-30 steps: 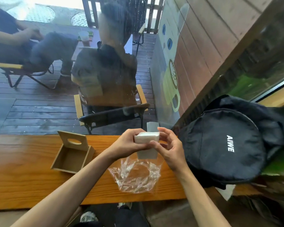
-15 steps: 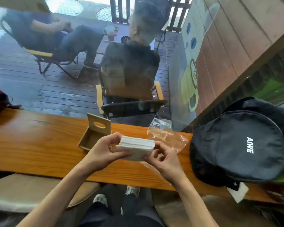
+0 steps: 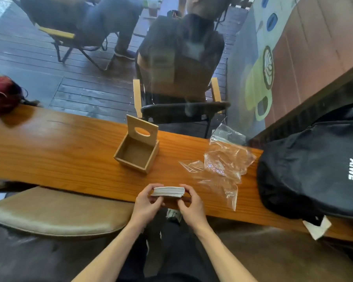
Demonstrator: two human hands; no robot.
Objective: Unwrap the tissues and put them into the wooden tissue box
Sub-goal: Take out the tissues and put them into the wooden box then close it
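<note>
— We see a white tissue stack point(image 3: 168, 191) and a pale tan wooden box point(image 3: 136, 154).
— We also see an orange-brown grained table point(image 3: 55, 145), a clear wrapper point(image 3: 222, 163) and a black backpack point(image 3: 314, 169) with white letters.

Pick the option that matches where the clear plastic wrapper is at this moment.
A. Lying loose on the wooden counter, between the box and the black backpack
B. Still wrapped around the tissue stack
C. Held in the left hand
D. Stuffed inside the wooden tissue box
A: the plastic wrapper lies crumpled on the counter, right of the wooden tissue box and beside the black backpack, while both hands hold the bare tissue stack.
</note>
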